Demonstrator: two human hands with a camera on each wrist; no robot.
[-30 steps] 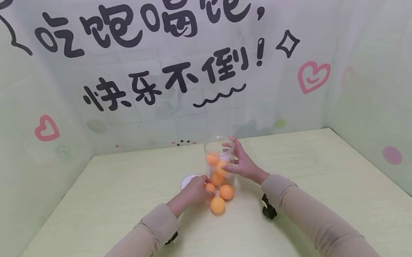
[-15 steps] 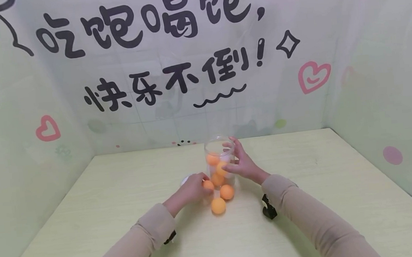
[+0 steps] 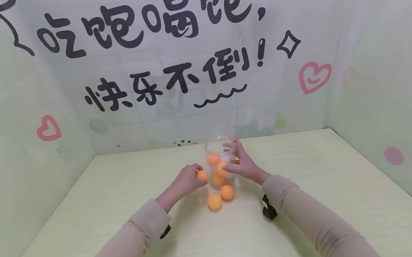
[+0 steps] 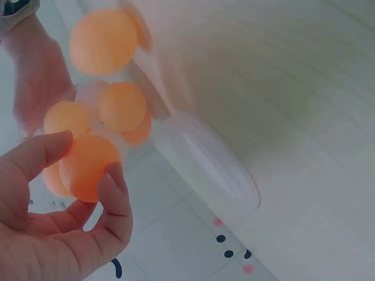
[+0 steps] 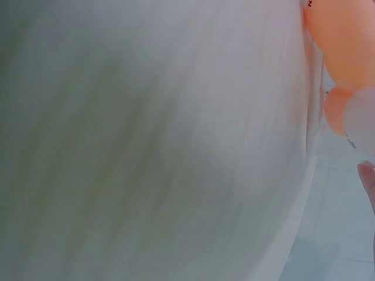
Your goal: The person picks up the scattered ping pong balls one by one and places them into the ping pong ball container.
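My left hand (image 3: pixel 186 179) pinches an orange ping-pong ball (image 3: pixel 202 176) between thumb and fingertips, just left of the clear jar (image 3: pixel 207 149). In the left wrist view the pinched ball (image 4: pixel 89 168) is close up, off the table. The jar stands upright, holding several orange and whitish balls. My right hand (image 3: pixel 244 163) grips its right side, fingers behind and thumb in front. Two orange balls, one nearer (image 3: pixel 214 201) and one by the jar's base (image 3: pixel 227 192), lie on the table. The right wrist view catches only a fingertip (image 5: pixel 367 172) beside the balls.
A flat, round white thing like a lid (image 4: pixel 217 158) lies on the pale wooden table (image 3: pixel 123 179); my left hand hides it in the head view. Printed cloth walls (image 3: pixel 147 121) rise behind the table and at both sides.
My left hand has lifted the ping-pong ball from beside the jar's base, moving up and left. The nearest loose ball has shifted slightly left. My right hand stays on the jar.
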